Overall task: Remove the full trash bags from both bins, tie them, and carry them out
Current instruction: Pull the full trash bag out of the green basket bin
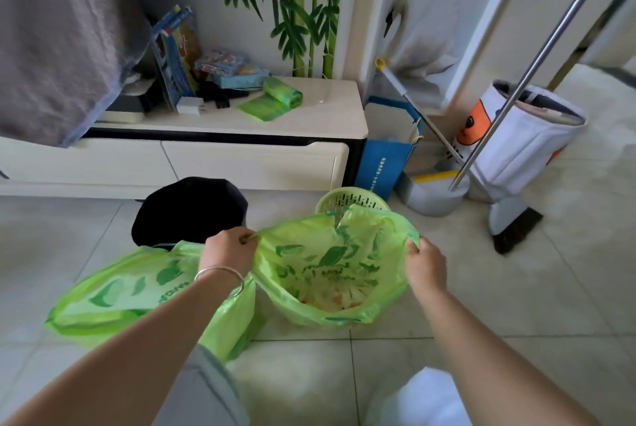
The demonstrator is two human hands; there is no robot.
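Both green trash bags appear to be out of their bins and on the tiled floor, so the removal step looks done. The person's left hand [230,248] has its fingers closed on the left rim of the open bag [330,274], and the right hand [425,265] has its fingers pinched on the right rim, so the mouth is stretched wide between them. Rubbish shows at the bottom of this bag, pale with orange bits. Its mouth is not yet gathered or knotted.

The second bag [137,291] lies near and to the left, partly under the left forearm. It looks slumped and flattened at the top, but whether it is tied cannot be told from this view.

Just beyond the open bag stands a small green basket bin [347,200], its slotted rim bare, which suggests its liner is the one in hand. To the left of it sits a dark bin [187,209]; whether it holds a liner is unclear.

By this judgement, tying the open bag is the step in hand, and carrying both out is still to come. A roll of fresh green bags [280,93] rests on the far counter [330,112].
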